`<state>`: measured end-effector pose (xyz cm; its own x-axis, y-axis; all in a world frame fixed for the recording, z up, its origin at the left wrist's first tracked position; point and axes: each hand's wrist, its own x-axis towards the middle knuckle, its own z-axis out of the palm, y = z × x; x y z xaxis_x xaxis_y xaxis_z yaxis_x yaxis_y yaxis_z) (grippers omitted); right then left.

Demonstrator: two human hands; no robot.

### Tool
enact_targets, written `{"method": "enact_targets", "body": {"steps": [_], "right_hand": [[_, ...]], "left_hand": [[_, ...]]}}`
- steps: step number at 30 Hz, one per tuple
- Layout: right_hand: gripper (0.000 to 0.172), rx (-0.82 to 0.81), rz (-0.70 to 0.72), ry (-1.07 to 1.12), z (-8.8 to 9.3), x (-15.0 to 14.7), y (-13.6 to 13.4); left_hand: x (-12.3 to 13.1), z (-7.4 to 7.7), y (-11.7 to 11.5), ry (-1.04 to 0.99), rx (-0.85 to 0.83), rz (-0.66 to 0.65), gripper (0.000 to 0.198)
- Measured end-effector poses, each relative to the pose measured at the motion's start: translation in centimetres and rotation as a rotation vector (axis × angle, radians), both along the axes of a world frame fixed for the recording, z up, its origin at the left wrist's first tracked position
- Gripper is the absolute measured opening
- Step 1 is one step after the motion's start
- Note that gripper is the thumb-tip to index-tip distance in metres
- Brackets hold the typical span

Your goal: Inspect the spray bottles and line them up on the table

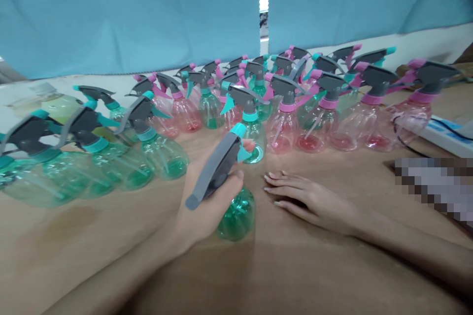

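Observation:
My left hand [209, 202] is wrapped round the neck of a green spray bottle [237, 219] near the middle of the table. Its grey trigger head with a turquoise nozzle tilts up above my fingers, and the hand hides the collar. My right hand [310, 199] lies on the tabletop just right of that bottle, fingers stretched out and apart, holding nothing. Right behind the held bottle stands another green spray bottle [254, 140] with a turquoise collar. Beyond my right hand are pink spray bottles [283, 130] with grey heads.
Several green spray bottles [166, 155] stand in a row at the left. More pink and green bottles crowd the back. A white power strip [443, 135] with a dark cable lies at the right. Blue cloth [148, 15] hangs behind the wooden table [295, 270].

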<state>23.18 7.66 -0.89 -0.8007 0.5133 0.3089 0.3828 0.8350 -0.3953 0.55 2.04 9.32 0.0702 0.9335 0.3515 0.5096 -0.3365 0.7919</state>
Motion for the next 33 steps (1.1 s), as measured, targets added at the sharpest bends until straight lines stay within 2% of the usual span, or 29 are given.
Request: {"method": "enact_targets", "body": {"steps": [3,8,12,14,18,20,21,23,26,29,33], "right_hand": [[0.038,-0.029,-0.004,0.028,0.4,-0.1,-0.4],[0.071,-0.184,-0.081,0.171,2.4,-1.8,-2.6],[0.09,-0.114,-0.085,0.308,5.0,-4.9,-4.3],[0.084,-0.106,-0.111,0.329,6.0,-6.5,-4.5],[0.057,-0.031,-0.125,0.277,7.1,-8.5,-3.8],[0.051,-0.022,-0.109,0.229,7.4,-9.2,-3.2],[0.053,-0.03,-0.109,0.205,7.6,-9.5,-3.0],[0.06,-0.041,-0.132,0.171,8.1,-10.1,-2.8],[0.07,-0.036,-0.179,0.125,8.8,-11.4,-2.6],[0.076,-0.023,-0.223,0.083,9.1,-12.8,-2.0],[0.076,-0.024,-0.254,0.053,9.3,-14.5,-0.7]], "left_hand": [[0.4,-0.1,0.0,-0.015,0.032,0.046,0.022],[0.6,-0.5,-0.1,0.031,0.059,0.073,0.007],[0.5,-1.0,0.1,-0.052,0.074,0.01,0.022],[0.4,-1.1,0.3,-0.08,0.115,-0.014,0.031],[-0.6,-1.2,0.2,-0.06,0.19,-0.051,0.044],[-1.9,-1.6,-0.3,-0.002,0.2,-0.046,0.058],[-2.8,-1.9,-0.6,0.012,0.213,-0.034,0.065],[-5.3,-3.0,-1.4,-0.019,0.271,0.006,0.068],[-9.6,-5.2,-2.7,0.063,0.425,0.173,0.057],[-13.0,-7.1,-3.5,0.164,0.409,0.335,0.037],[-14.2,-8.2,-3.8,0.204,0.285,0.397,0.025]]}}
